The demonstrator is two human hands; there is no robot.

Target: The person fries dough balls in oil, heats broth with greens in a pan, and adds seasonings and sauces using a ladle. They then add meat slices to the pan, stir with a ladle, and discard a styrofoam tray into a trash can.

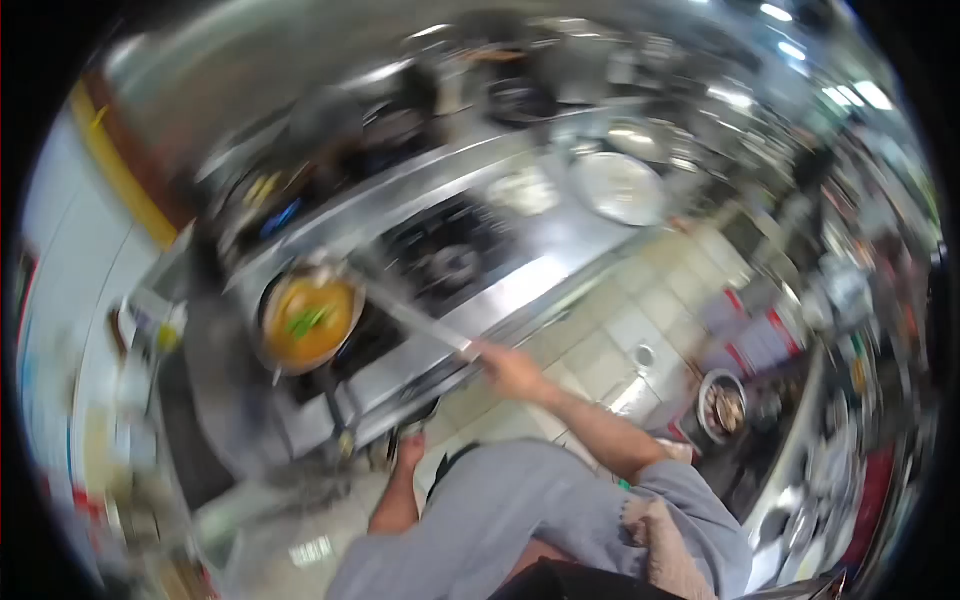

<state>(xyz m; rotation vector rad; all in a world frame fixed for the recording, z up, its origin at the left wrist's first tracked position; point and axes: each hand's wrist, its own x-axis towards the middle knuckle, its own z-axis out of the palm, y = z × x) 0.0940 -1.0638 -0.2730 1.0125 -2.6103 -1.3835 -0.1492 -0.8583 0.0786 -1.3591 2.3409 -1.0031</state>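
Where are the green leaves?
In the head view, the green leaves lie on the orange food in the pan, left of centre and well left of the right hand.

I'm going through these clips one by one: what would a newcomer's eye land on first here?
Probably the bright orange liquid topped with a bright green, leafy-looking garnish, in a round, dark-walled pan at the left of the silver steel stove. Next, the long silver metal utensil slanting from the pan's far edge to the right hand. Then the pale round dish towards the stove's far right end.
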